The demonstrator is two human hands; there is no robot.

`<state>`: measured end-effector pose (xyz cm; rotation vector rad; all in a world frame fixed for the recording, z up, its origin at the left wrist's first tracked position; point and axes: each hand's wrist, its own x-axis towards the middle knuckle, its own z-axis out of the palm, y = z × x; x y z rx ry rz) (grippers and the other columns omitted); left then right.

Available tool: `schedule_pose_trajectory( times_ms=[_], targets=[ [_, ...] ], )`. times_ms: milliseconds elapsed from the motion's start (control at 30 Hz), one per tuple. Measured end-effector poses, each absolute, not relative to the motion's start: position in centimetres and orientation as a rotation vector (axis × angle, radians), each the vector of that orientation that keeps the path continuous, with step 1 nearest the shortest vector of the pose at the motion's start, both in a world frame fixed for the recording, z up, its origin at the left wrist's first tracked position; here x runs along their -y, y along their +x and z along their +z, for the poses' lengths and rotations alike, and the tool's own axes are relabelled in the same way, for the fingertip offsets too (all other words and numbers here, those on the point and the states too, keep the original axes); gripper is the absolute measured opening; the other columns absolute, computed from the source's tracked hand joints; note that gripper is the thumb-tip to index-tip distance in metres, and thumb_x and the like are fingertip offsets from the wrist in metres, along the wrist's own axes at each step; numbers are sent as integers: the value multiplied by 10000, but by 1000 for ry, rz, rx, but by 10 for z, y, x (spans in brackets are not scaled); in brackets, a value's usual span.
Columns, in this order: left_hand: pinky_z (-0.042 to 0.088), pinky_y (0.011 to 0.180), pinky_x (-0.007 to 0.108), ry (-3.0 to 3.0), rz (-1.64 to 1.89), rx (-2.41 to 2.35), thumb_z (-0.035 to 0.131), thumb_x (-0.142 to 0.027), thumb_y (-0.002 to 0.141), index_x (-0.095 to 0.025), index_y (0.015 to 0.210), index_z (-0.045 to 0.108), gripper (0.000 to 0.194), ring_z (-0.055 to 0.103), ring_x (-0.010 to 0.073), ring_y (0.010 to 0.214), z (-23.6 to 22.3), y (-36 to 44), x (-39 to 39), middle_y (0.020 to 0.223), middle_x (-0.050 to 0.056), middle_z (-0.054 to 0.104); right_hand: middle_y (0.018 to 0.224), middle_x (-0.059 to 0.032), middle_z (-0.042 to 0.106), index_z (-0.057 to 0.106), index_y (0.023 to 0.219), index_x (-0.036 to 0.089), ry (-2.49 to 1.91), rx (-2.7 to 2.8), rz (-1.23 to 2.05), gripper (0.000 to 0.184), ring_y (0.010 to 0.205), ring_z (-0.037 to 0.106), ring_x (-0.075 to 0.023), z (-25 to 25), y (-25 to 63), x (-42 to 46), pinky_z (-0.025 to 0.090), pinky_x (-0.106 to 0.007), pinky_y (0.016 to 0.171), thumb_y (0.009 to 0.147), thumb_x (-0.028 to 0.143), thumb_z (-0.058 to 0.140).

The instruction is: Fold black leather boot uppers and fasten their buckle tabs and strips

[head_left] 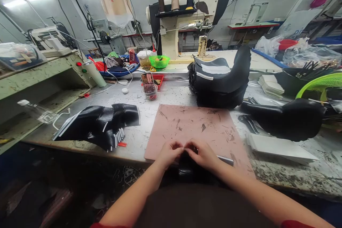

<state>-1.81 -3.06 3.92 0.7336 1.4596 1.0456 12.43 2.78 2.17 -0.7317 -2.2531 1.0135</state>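
My left hand (171, 151) and my right hand (200, 152) meet at the fingertips over the near edge of a pink board (187, 124). Both are closed in a pinch on the upper edge of a glossy black leather-like piece (185, 171), which hangs down toward my lap. Much of that piece is hidden by the hands and forearms. A pale-edged strip (226, 160) shows beside my right wrist; whether it belongs to the same piece I cannot tell.
Black pieces with white strips (98, 123) lie at left. A tall black stack (219, 82) stands behind the board, below a sewing machine (171, 35). At right are another black stack (291, 119), white sheets (280, 148) and scissors-like handles (248, 124). A phone (148, 83) leans on a tub.
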Motion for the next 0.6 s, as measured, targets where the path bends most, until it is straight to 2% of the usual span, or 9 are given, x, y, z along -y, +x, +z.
schedule_pose_trajectory(
  times_ms=[267,600],
  targets=[
    [341,430,166,718,1054,-1445,657,-297,508,-144,590,526,217,445,58,460,37,-18,32,511,-52,487,642,13,574,550,691,181,-784,2353,1120,86,603,521,-112,31,123,-35,403,-220,560,700,109,503],
    [366,423,170,713,1033,-1444,673,-319,506,-146,613,538,244,456,63,450,32,-20,31,495,-55,489,654,11,576,551,675,181,-857,2342,1038,70,620,524,-119,31,122,-34,409,-230,580,693,116,534]
  ],
)
